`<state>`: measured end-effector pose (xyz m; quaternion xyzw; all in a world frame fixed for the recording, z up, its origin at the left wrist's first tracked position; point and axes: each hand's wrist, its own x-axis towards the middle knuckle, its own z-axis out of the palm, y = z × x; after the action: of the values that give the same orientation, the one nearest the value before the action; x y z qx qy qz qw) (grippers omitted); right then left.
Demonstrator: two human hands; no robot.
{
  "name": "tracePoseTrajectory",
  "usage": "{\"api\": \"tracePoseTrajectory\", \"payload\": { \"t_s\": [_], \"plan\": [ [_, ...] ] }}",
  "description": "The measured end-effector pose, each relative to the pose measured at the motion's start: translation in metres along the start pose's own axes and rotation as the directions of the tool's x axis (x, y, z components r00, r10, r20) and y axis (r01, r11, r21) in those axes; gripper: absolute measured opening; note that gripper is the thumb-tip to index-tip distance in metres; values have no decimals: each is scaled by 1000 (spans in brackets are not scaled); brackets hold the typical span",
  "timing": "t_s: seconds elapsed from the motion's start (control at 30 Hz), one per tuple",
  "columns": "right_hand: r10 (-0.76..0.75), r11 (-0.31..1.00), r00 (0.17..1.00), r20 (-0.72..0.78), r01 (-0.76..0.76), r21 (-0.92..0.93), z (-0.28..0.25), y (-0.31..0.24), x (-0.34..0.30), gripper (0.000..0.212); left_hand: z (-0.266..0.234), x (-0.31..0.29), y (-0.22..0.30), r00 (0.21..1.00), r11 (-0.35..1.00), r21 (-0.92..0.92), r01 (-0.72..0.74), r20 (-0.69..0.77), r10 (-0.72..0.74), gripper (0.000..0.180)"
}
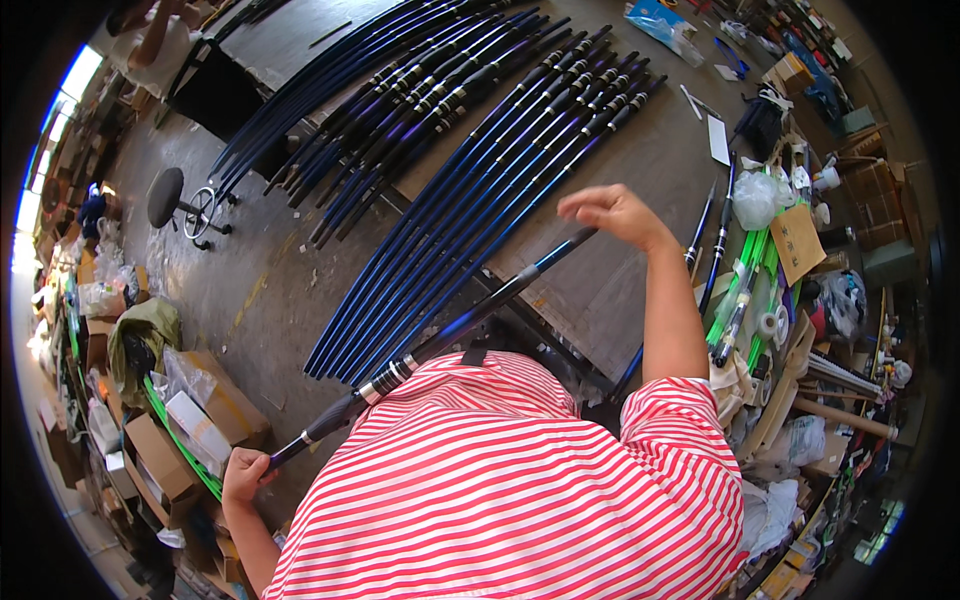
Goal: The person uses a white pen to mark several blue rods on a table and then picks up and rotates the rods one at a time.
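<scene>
A dark blue and black fishing rod (441,337) slants across my front, rising from lower left to upper right. Its silver-ringed reel seat (388,379) rests close against my striped shirt. My left hand (246,474) is closed around the rod's lower left end. At the upper right end, my right hand (618,216) has its fingers stretched out to the left, just above the rod's tip; whether the palm touches the tip I cannot tell. Beyond the rod, a row of similar blue rods (480,190) lies side by side on the table (585,290).
More black and blue rods (400,110) lie farther back. Past them on the left are a wheeled stool (168,200) and a person (155,50). Cardboard boxes (160,462) crowd my left side. On the right lie green tubes (742,275), plastic bags (762,200) and a brown envelope (797,243).
</scene>
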<state>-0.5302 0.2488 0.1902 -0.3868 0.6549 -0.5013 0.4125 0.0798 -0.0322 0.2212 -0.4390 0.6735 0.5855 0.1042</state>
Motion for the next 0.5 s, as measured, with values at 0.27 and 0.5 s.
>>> {"api": "tracePoseTrajectory", "payload": {
  "t_s": [0.27,0.5],
  "plan": [
    [185,982,854,486,-136,-135,40,2,-52,41,-47,32,41,989,977,202,-63,144,33,47],
    [281,952,935,218,-300,57,94,32,-138,41,-116,104,60,923,900,-201,-386,-76,378,62]
  ]
}}
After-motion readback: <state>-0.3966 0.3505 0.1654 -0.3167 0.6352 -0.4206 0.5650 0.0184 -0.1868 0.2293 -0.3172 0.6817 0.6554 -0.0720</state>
